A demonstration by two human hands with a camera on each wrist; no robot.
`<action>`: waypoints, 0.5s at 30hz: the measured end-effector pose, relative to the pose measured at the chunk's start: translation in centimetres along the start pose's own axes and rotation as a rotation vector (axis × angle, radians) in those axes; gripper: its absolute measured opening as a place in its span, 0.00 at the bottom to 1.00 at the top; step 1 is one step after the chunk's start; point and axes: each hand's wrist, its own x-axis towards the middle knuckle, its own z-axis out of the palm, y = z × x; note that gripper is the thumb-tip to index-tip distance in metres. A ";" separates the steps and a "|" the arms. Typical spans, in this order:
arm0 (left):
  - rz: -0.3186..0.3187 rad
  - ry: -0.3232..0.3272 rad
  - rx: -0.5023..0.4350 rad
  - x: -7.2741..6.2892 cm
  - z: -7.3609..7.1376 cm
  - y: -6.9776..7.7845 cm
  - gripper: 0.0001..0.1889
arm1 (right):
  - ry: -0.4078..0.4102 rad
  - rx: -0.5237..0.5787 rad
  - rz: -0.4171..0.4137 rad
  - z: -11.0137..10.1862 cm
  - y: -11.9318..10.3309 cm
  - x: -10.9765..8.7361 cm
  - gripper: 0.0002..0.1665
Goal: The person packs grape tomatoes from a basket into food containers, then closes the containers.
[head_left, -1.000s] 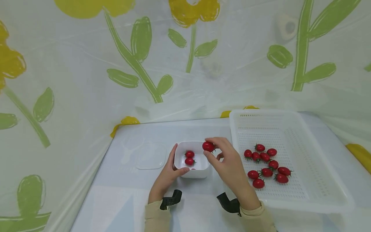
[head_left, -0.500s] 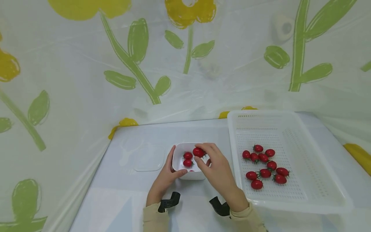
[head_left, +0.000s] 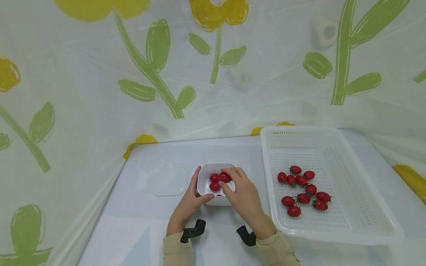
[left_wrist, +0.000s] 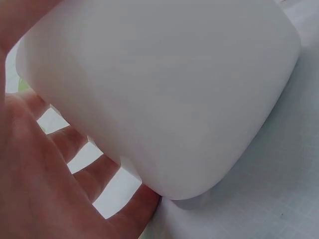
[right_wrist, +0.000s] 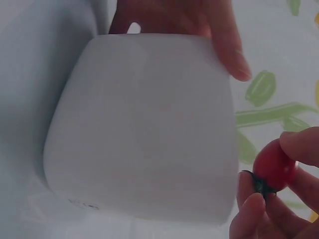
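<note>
My left hand [head_left: 187,208] holds a small white square container [head_left: 217,201] at its left side. Its thumb lies over the near rim, and the fingers spread along the outer wall [left_wrist: 159,89]. Inside the container are two red cherry tomatoes [head_left: 214,186], plus a sliver of another behind the near rim. Over the container's right half, my right hand [head_left: 247,201] pinches a cherry tomato [right_wrist: 275,165] between thumb and fingertips. That tomato's green stem end points down beside the container wall in the right wrist view.
A large white perforated basket [head_left: 336,151] stands on the right, with several cherry tomatoes [head_left: 303,198] in it. Left of the container lies a clear lid [head_left: 171,181] on the pale table [head_left: 133,210]. A flower-printed curtain [head_left: 259,92] rises behind the table.
My right hand has moved left and slightly down with the cherry tomato, from the container's right rim to over its inside. The left hand keeps its hold on the container.
</note>
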 end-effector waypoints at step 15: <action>-0.002 -0.038 -0.020 -0.3 0.2 1.3 0.47 | -0.062 -0.121 0.041 1.2 1.0 -0.3 0.22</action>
